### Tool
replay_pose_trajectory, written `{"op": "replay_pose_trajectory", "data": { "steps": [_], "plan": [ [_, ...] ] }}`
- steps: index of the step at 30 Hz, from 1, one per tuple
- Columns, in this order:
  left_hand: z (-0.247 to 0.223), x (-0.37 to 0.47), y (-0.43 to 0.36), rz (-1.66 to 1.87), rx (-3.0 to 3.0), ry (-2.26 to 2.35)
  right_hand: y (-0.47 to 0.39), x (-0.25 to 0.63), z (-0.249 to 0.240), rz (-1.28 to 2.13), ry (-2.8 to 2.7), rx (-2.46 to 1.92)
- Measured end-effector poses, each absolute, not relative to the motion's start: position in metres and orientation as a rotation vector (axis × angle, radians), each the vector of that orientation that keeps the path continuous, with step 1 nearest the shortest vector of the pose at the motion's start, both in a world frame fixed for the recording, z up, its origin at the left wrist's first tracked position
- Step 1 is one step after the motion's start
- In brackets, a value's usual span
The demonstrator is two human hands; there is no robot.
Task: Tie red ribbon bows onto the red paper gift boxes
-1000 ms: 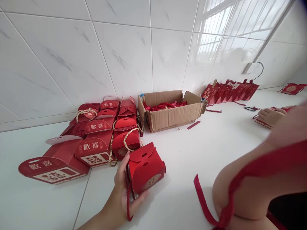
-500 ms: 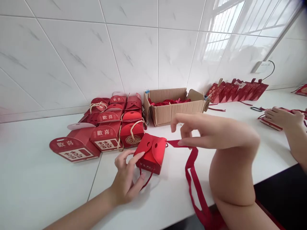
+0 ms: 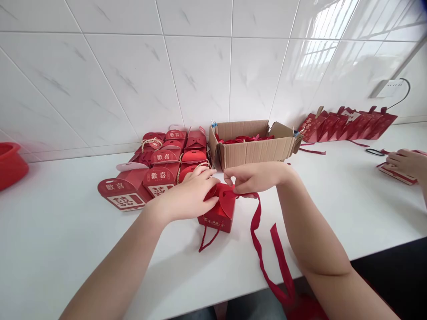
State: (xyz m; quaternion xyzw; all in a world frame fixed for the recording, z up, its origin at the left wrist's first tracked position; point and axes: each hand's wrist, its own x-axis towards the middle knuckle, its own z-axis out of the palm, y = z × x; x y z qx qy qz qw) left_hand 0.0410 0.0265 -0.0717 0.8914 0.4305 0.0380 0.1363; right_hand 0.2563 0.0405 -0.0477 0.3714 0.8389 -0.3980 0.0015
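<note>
A small red gift box [image 3: 215, 221] with a folded flap top and a twisted red cord handle stands on the white table. My left hand [image 3: 191, 195] reaches over it from the left, thumb and fingers closed about its top flaps. At the top right of the box, my right hand [image 3: 255, 180] pinches a red ribbon [image 3: 256, 222]. The ribbon trails down past the table's front edge, with one loose end standing up. The right fingertips partly hide where ribbon and box meet.
Several red gift boxes [image 3: 162, 175] are grouped at the back left. Behind my hands is a cardboard box [image 3: 251, 154] of red ribbons. Red bags [image 3: 350, 124] lean against the wall. Another person's hand [image 3: 405, 161] rests on a red item at right. A red basin [image 3: 11, 165] stands far left.
My left hand has moved from the front left of the box up over its top. The right hand has come left to the box with the ribbon. The camera view has shifted left.
</note>
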Motion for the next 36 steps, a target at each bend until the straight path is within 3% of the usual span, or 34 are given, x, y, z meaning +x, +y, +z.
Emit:
{"op": "replay_pose_trajectory", "data": {
  "steps": [12,36],
  "plan": [
    [-0.074,0.049,0.013,0.164,2.807,1.189,0.045,0.244,-0.055,-1.379,2.491,1.257],
    [-0.079,0.049,0.034,0.326,2.560,1.037,0.046,0.244,-0.060,-0.994,2.692,1.290]
  ]
}}
